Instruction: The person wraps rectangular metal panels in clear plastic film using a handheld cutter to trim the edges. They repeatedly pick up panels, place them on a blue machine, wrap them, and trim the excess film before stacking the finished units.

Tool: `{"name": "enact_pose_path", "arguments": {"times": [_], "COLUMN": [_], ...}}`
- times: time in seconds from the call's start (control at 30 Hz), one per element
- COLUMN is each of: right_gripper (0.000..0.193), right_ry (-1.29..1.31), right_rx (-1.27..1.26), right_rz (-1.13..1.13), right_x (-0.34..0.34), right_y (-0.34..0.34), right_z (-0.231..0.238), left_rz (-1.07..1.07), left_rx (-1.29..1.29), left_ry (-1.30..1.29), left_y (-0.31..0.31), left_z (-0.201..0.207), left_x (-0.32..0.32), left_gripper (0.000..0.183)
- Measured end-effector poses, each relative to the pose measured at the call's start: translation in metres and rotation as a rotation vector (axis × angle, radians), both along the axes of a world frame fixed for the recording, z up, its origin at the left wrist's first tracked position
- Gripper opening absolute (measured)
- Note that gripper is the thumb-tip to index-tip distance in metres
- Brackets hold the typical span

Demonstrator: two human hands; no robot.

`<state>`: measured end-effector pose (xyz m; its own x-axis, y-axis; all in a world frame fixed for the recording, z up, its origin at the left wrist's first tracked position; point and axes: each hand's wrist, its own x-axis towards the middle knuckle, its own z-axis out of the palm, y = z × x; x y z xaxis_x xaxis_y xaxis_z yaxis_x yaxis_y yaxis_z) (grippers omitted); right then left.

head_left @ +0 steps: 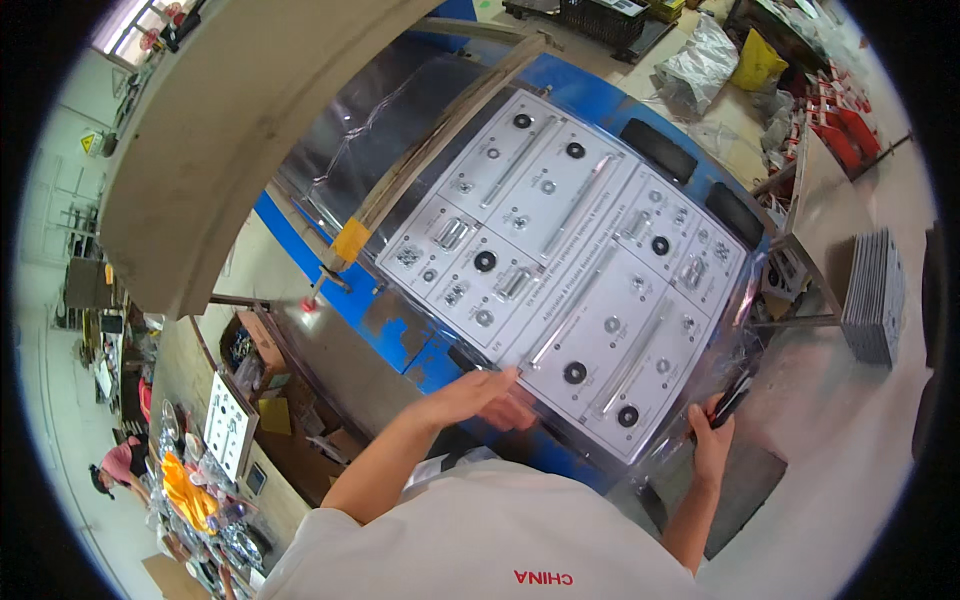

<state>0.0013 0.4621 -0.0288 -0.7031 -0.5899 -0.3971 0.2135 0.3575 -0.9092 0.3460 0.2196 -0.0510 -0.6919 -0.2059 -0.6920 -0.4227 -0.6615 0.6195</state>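
A large white printed instruction board (600, 300) lies under clear plastic film, with discs, coils and rods sealed onto it. My left hand (475, 395) is at the board's near left edge, its fingers stretched out toward the film; the lower part of the hand is smeared. To the right of the board's near corner, my right hand (710, 440) is closed round a slim black tool (732, 398), whose exact kind I cannot make out. The tool points up and away, beside loose, crumpled film (738, 350) along the board's right side.
The board rests on a blue machine bed (400, 330). A wooden-edged frame (440, 150) and a big beige hood (230, 130) rise on the left. Stacked grey panels (872, 300) stand at right. A cluttered bench (200, 490) and a person (122, 465) are at far left.
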Motion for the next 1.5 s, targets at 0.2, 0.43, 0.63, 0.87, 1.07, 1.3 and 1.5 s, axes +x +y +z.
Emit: {"name": "enact_pose_path", "arguments": {"times": [0.2,0.43,0.63,0.87,1.07,1.3,1.5], "right_gripper": [0.014,0.043,0.046,0.043,0.040,0.043,0.050], "right_ry": [0.575,1.252,0.840,0.751,0.753,0.953,0.585], "right_rx": [0.309,0.193,0.260,0.175,0.144,0.273,-0.093], "right_rz": [0.038,0.388,0.654,0.588,0.636,0.490,0.351], "right_x": [-0.043,-0.057,-0.122,-0.122,-0.134,-0.144,0.010], "right_y": [-0.089,-0.443,-0.456,-0.445,-0.451,-0.447,-0.429], "right_z": [0.008,-0.030,-0.050,-0.058,-0.058,-0.047,0.036], "left_rz": [0.606,1.221,1.158,0.939,0.821,0.536,1.227], "left_rx": [-0.456,-0.427,-0.442,-0.388,-0.346,-0.244,-0.982], "left_ry": [-0.472,-0.168,-0.186,-0.209,-0.233,-0.188,-0.068], "left_y": [-0.082,-0.094,-0.078,-0.077,-0.090,-0.094,-0.158], "left_z": [0.005,-0.058,-0.047,-0.043,-0.046,-0.014,0.045], "left_x": [0.062,0.048,0.047,0.059,0.064,0.131,0.238], "left_gripper": [0.052,0.025,0.026,0.029,0.029,0.048,0.060]}}
